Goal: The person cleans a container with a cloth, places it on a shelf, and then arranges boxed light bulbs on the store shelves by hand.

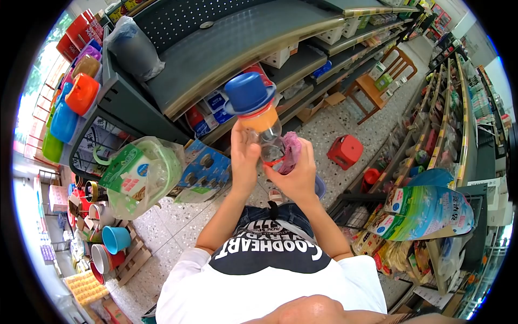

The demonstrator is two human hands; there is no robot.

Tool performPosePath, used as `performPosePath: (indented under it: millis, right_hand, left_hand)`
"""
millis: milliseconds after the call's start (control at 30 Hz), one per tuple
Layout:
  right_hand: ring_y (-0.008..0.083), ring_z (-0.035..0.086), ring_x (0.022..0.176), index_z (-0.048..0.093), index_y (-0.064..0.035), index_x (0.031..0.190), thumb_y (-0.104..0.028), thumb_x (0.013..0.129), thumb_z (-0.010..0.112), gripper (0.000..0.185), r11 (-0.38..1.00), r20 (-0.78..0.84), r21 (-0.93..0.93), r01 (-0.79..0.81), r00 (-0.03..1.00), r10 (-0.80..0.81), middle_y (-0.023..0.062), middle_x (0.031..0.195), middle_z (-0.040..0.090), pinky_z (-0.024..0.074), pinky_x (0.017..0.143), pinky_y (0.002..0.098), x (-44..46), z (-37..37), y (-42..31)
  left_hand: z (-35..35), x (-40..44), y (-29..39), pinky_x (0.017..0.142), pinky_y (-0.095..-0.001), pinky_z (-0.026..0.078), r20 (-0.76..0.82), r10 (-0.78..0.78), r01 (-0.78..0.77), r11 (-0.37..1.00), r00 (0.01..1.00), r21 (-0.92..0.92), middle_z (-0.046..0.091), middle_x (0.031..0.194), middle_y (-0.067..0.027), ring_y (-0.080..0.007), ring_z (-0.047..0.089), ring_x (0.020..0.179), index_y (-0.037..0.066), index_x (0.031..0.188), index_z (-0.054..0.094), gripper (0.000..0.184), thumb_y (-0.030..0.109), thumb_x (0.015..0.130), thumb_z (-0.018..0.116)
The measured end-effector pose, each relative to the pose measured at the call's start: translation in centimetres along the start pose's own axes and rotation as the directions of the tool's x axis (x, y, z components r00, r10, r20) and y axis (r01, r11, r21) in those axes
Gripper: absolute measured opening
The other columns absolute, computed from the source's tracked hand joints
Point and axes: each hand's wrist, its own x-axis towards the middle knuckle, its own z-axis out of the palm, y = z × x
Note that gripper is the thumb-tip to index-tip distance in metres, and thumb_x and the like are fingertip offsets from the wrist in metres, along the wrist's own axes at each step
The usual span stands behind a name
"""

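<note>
A clear plastic container with a blue hat-shaped top [247, 92] and an orange band [260, 119] is held up in front of my body. My left hand [245, 156] is closed round its left side, with the fingers partly hidden behind it. In my right hand [298, 170] is a crumpled pink-purple cloth [292, 152], pinched against the container's clear lower end. A bit of red shows at that lower end by my right thumb.
Ahead stands a dark metal shelf [216, 51] with a plastic-wrapped roll [132, 48] on it. A bagged green basket [143, 173] hangs at left. To the right are a red stool [345, 151], a wooden chair [380, 83] and stocked shelves [450, 124].
</note>
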Motion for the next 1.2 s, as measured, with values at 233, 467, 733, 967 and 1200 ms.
performPosePath:
  millis: [233,467,733,967,1200]
  right_hand:
    - [0.0445,0.053,0.112,0.051,0.0017,0.126,-0.018,0.071,0.081,0.065,0.911,-0.019,-0.272,0.310,0.945,-0.328,0.0269,0.130,0.044,0.0467,0.093,0.0451,-1.7,0.9,0.4]
    - [0.0419,0.057,0.109,0.054,0.0007,0.121,-0.014,0.089,0.062,0.036,0.975,-0.024,-0.077,0.210,0.977,-0.212,0.0222,0.122,0.051,0.0472,0.092,0.0433,-0.3,0.2,-1.0]
    - [0.0131,0.058,0.088,0.061,0.0021,0.109,-0.018,0.100,0.050,0.025,0.875,0.339,0.304,-0.378,0.901,0.271,0.0056,0.096,0.064,0.0452,0.078,0.0283,2.9,-0.8,0.7]
    - [0.0083,0.057,0.082,0.065,0.0031,0.101,-0.026,0.098,0.054,0.031,0.455,0.527,0.537,-0.710,0.704,0.477,0.0023,0.091,0.065,0.0457,0.073,0.0253,2.3,0.0,1.9]
    - [0.0075,0.055,0.077,0.066,0.0041,0.095,-0.026,0.099,0.051,0.034,0.454,0.376,0.596,-0.663,0.729,0.572,0.0000,0.083,0.064,0.0449,0.071,0.0254,0.3,0.8,2.3]
  left_hand:
    - [0.7,0.2,0.3,0.105,-0.0369,0.042,-0.046,-0.039,0.025,0.963,0.998,-0.268,0.054,0.131,-0.0121,-0.0243,0.055,0.121,0.001,0.141,0.037,0.063,0.037,0.095,0.063]
    - [-0.3,0.1,-0.6,0.107,-0.0408,0.041,0.031,-0.038,0.044,0.973,0.999,-0.228,0.055,0.130,-0.0155,-0.0296,0.055,0.122,0.001,0.140,0.037,0.067,0.047,0.096,0.057]
    - [-0.6,-0.4,-0.4,0.106,-0.0423,0.043,0.175,-0.074,0.119,0.957,0.982,-0.265,0.048,0.139,-0.0260,-0.0311,0.052,0.127,-0.002,0.143,0.034,0.073,0.051,0.096,0.054]
    - [-1.2,-0.3,-1.3,0.112,-0.0437,0.033,0.135,-0.091,0.132,0.932,0.987,-0.337,0.051,0.137,-0.0226,-0.0322,0.045,0.133,0.001,0.144,0.037,0.074,0.059,0.097,0.039]
    - [-1.3,0.0,-1.2,0.108,-0.0429,0.037,0.124,-0.072,0.118,0.899,0.990,-0.421,0.052,0.137,-0.0226,-0.0306,0.048,0.129,0.003,0.144,0.037,0.068,0.053,0.099,0.042]
